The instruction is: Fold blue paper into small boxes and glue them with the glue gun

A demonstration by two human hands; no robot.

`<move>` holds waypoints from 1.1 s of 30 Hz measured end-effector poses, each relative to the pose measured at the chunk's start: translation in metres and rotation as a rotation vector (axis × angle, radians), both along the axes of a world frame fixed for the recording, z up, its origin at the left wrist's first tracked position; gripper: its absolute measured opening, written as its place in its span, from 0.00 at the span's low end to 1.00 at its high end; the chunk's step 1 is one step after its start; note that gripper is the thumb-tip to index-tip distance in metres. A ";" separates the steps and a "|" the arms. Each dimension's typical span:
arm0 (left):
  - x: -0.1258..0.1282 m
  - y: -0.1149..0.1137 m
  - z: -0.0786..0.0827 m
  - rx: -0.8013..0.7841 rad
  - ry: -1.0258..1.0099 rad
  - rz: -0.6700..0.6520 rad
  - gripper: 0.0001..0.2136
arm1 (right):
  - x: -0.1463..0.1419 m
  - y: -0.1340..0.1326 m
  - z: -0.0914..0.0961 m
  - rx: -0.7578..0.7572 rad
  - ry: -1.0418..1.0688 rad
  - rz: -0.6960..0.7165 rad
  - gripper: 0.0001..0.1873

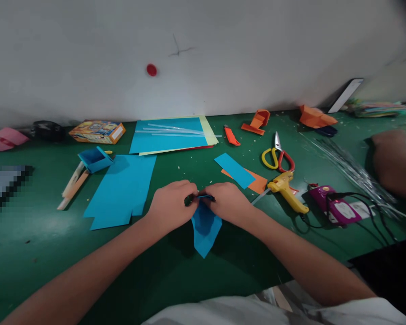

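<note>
L hand [172, 203] & R hand [228, 203] equally nr, each grip pinched tight on blue paper [205, 232], far end; long axis & pt twd desk's [149, 271] nr edge.

Red disc [151, 70] on the wall [88, 54] — printed box [96, 132] below.

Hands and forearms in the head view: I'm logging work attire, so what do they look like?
The left hand and right hand wear no gloves, and no watch or bracelet shows. The left forearm and right forearm are uncovered, without visible markings. Whitish cloth, probably clothing, shows along the bottom edge.
</note>
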State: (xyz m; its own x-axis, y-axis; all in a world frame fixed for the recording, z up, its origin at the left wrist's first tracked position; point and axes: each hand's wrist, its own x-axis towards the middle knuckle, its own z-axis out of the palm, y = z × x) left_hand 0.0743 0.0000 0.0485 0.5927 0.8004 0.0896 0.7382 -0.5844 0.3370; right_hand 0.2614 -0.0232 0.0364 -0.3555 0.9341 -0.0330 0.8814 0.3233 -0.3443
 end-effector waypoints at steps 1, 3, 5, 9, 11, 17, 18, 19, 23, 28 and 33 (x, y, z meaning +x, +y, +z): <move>0.001 0.000 0.000 -0.011 0.001 -0.007 0.05 | 0.001 0.000 0.001 -0.010 -0.009 0.007 0.10; 0.002 0.001 -0.001 -0.028 0.009 -0.031 0.05 | 0.002 -0.002 0.003 -0.018 -0.026 0.018 0.09; 0.004 0.000 -0.001 -0.048 0.000 -0.045 0.04 | 0.002 -0.003 0.005 -0.013 -0.036 0.018 0.10; 0.004 -0.001 0.000 -0.095 -0.056 -0.029 0.03 | 0.003 -0.005 0.005 -0.026 -0.042 0.030 0.11; 0.003 0.000 0.000 -0.101 -0.060 -0.016 0.03 | 0.003 -0.005 0.004 -0.032 -0.024 0.036 0.11; 0.000 0.009 -0.002 -0.198 -0.138 0.009 0.04 | 0.011 -0.001 0.007 -0.040 0.046 -0.024 0.08; -0.002 0.011 -0.004 -0.246 -0.178 0.013 0.05 | 0.011 0.000 0.007 -0.044 0.057 -0.047 0.09; -0.003 0.014 -0.005 -0.305 -0.225 0.011 0.05 | 0.012 0.000 0.007 -0.047 0.067 -0.068 0.11; -0.012 0.027 -0.012 -0.552 -0.437 -0.013 0.12 | 0.012 0.003 0.006 -0.041 0.081 -0.103 0.15; -0.015 0.036 -0.019 -0.739 -0.553 0.050 0.13 | 0.012 0.005 0.004 -0.055 0.118 -0.114 0.15; -0.012 0.031 -0.016 -0.718 -0.583 0.052 0.11 | 0.013 0.006 0.006 -0.062 0.118 -0.145 0.14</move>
State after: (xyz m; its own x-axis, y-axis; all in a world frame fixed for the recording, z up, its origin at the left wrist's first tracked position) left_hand 0.0626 0.0310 0.0330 0.5718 0.8036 -0.1650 0.3571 -0.0627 0.9320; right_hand 0.2742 -0.0177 0.0425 -0.2226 0.9732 -0.0583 0.8694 0.1711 -0.4635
